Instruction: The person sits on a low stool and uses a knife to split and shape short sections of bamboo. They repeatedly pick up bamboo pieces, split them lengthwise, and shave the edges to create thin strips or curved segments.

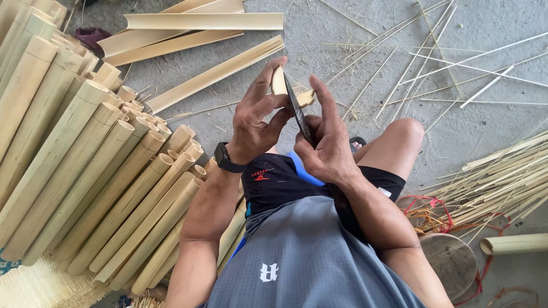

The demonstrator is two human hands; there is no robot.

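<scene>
1. Two hands meet at the middle of your view. Your left hand (257, 117) pinches a bamboo strip (278, 81) with closed fingers.
2. Your right hand (326, 142) is wrapped tight on a knife (298, 108). The blade lies on the strip's end, at 12 o'clock from your wrists.
3. You look to be splitting the strip. The push wants to be slow, with your thumb off the edge.
4. Bamboo poles (85, 165) lie at 9 o'clock, thin slivers (502, 182) at 3 o'clock.
</scene>
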